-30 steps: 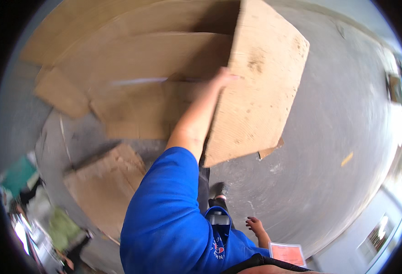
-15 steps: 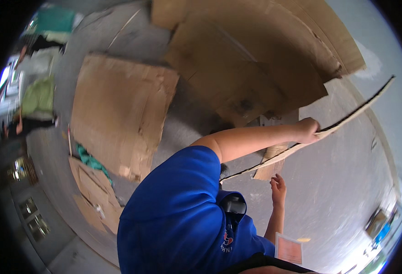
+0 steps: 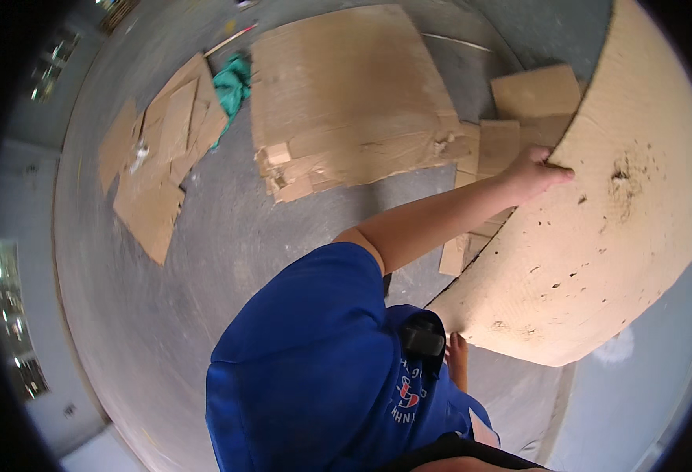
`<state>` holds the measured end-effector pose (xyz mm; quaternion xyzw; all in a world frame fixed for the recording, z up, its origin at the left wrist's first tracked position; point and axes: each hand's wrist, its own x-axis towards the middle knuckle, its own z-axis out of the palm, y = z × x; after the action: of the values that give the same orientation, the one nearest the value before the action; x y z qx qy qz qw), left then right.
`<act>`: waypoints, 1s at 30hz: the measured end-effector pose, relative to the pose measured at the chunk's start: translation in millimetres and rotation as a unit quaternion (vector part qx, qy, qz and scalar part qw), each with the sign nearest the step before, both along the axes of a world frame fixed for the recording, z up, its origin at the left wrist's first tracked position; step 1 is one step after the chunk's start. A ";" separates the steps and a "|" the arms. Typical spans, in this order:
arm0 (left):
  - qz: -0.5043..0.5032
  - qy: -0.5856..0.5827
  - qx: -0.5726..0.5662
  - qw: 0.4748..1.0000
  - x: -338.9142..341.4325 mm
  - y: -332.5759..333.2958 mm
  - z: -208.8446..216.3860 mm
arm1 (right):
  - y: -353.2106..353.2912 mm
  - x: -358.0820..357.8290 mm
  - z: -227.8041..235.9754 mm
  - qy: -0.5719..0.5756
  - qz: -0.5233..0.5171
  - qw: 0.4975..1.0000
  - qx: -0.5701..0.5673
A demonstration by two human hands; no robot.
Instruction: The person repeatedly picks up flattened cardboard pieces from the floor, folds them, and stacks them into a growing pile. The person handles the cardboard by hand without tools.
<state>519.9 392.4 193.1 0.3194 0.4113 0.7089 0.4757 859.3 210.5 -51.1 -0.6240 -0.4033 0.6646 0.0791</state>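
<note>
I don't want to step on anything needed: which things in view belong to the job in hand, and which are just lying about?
Being handled:
spotted cardboard sheet, gripped by the left hand, with the right hand near its lower edge

Apparently just lying about:
large flat cardboard piece
torn cardboard pieces at left
green cloth

Blue shirt [image 3: 298, 370], short loose sleeve [image 3: 332, 271], bare left hand [image 3: 536, 175], small red and white picture [image 3: 408, 392] with white letters [image 3: 402, 414], dark lump [image 3: 422, 340] above it, black strap [image 3: 457, 445], maybe a pinkish card [image 3: 483, 430]
</note>
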 end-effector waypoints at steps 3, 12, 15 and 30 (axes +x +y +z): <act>0.097 -0.096 0.106 0.985 -26.5 -69.7 8.2 | 16.8 16.2 5.7 0.050 -0.099 0.992 -0.067; 0.354 -0.270 0.062 0.893 -150.5 -176.2 -37.3 | 168.8 -7.7 -6.9 0.268 -0.005 0.963 0.024; 0.289 -0.252 0.087 0.920 -214.6 -203.7 -90.2 | 248.1 -62.9 -3.0 0.294 -0.119 0.944 0.090; 0.441 -0.461 -0.164 0.752 -323.8 -198.0 -432.7 | 233.6 -323.5 -75.4 0.130 -0.141 0.974 -0.117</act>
<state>196.1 194.4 -239.6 -0.3467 0.3471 0.8228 0.2869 535.8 444.0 -126.5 -0.5875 -0.2169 0.7651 0.1498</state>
